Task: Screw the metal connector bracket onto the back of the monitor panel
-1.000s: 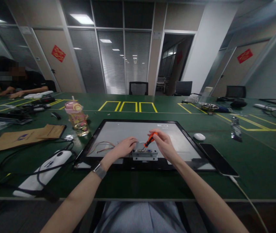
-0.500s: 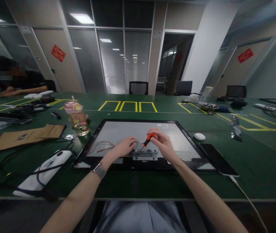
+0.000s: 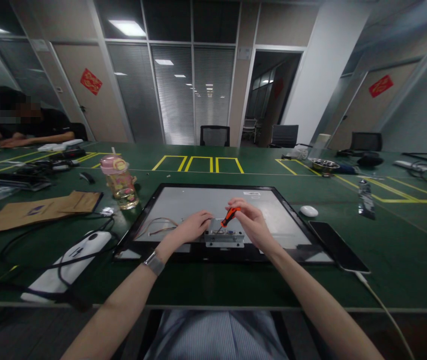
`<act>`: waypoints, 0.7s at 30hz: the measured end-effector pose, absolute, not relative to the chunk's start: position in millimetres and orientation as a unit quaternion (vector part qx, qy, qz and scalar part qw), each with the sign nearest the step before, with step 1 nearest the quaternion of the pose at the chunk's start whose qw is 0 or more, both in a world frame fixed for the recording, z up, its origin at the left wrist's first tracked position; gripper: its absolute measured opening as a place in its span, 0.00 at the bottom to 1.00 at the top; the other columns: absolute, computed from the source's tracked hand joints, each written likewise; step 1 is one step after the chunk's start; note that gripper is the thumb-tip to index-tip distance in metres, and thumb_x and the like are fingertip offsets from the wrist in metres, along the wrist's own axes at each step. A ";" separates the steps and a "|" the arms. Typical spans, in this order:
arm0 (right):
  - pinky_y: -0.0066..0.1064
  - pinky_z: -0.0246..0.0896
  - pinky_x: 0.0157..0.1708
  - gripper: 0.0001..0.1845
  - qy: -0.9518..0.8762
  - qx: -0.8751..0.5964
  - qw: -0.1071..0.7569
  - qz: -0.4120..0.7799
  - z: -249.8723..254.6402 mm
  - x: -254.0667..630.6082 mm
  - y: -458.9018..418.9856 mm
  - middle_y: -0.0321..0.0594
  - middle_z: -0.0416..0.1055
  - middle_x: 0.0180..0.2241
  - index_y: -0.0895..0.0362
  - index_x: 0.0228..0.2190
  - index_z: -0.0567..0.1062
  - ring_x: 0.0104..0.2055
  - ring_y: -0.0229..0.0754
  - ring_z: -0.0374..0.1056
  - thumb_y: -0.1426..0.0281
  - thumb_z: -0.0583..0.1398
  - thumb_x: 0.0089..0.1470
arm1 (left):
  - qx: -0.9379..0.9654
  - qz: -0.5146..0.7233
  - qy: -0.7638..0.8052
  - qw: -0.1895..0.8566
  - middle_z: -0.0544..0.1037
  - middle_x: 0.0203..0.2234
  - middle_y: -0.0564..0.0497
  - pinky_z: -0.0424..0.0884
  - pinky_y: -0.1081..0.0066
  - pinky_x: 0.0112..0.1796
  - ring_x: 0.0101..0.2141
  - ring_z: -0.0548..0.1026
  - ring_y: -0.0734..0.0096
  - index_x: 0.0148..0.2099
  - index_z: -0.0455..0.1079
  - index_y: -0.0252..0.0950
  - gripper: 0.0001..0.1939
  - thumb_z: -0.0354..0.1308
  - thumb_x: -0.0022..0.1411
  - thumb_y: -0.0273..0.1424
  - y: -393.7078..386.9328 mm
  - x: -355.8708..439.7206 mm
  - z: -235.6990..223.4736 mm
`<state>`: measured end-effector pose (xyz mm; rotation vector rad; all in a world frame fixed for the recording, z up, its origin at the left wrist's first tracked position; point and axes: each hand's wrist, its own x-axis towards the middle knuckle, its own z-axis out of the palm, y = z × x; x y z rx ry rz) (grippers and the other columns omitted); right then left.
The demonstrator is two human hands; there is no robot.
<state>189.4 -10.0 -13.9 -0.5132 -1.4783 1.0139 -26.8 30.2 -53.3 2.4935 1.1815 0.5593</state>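
Observation:
My right hand [image 3: 251,220] is closed around the handle of an orange and black screwdriver [image 3: 231,216]. Its thin shaft slants down to the left, and the tip reaches the circuit board on a metal bracket [image 3: 224,239]. My left hand [image 3: 195,226] has its fingers closed on the bracket's left end. Bracket and hands are over a flat display panel [image 3: 183,200] with a grey back and black frame, lying on the table. Thin wires [image 3: 164,224] lie on the panel to the left of my left hand.
On the left are a pink-lidded bottle [image 3: 120,185], a brown paper envelope [image 3: 36,211] and a white power strip [image 3: 72,262] with black cables. A white earbud case [image 3: 309,211] and a phone [image 3: 339,247] on a cable lie right. Another person [image 3: 44,122] sits far left.
The screwdriver's handle has turned slightly in my right hand, showing more orange. My left hand stays on the bracket, and the panel has not moved.

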 end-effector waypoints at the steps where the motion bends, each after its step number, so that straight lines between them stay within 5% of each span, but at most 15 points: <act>1: 0.41 0.64 0.50 0.08 -0.623 -0.220 0.600 0.451 -15.8 189.8 -8.3 0.39 0.74 0.41 0.51 0.33 0.79 0.46 0.45 0.71 0.62 0.65 0.51 | 0.873 0.197 0.415 0.165 0.72 0.50 0.46 0.63 0.65 0.54 0.50 0.70 0.65 0.52 0.68 0.35 0.17 0.43 0.67 0.31 30.1 -26.9 -53.2; 7: 0.43 0.63 0.51 0.17 -0.668 -0.258 0.577 0.392 -9.9 192.4 -12.6 0.41 0.76 0.42 0.48 0.49 0.73 0.46 0.44 0.72 0.63 0.57 0.59 | 0.869 0.196 0.424 0.165 0.72 0.51 0.46 0.63 0.64 0.54 0.50 0.70 0.64 0.52 0.68 0.36 0.17 0.43 0.67 0.32 28.5 -25.7 -51.4; 12: 0.40 0.60 0.53 0.13 -0.699 -0.260 0.565 0.353 -6.7 191.4 -17.0 0.43 0.73 0.44 0.50 0.43 0.77 0.50 0.45 0.68 0.64 0.56 0.60 | 0.872 0.193 0.422 0.159 0.72 0.51 0.47 0.62 0.66 0.55 0.51 0.69 0.65 0.52 0.68 0.36 0.17 0.43 0.67 0.32 31.0 -26.5 -55.0; 15: 0.36 0.65 0.45 0.08 -0.671 -0.241 0.586 0.384 -12.9 190.7 -13.0 0.41 0.71 0.42 0.50 0.36 0.79 0.47 0.44 0.69 0.64 0.61 0.55 | 0.873 0.194 0.418 0.161 0.72 0.51 0.47 0.63 0.67 0.54 0.50 0.70 0.66 0.53 0.68 0.37 0.17 0.43 0.67 0.31 32.4 -27.3 -56.9; 21: 0.39 0.64 0.49 0.14 -0.686 -0.257 0.566 0.378 -7.6 190.7 -16.4 0.41 0.76 0.41 0.49 0.47 0.74 0.45 0.43 0.72 0.65 0.55 0.61 | 0.871 0.195 0.420 0.161 0.72 0.51 0.48 0.62 0.66 0.55 0.51 0.70 0.65 0.52 0.68 0.38 0.17 0.42 0.68 0.33 30.5 -26.3 -54.3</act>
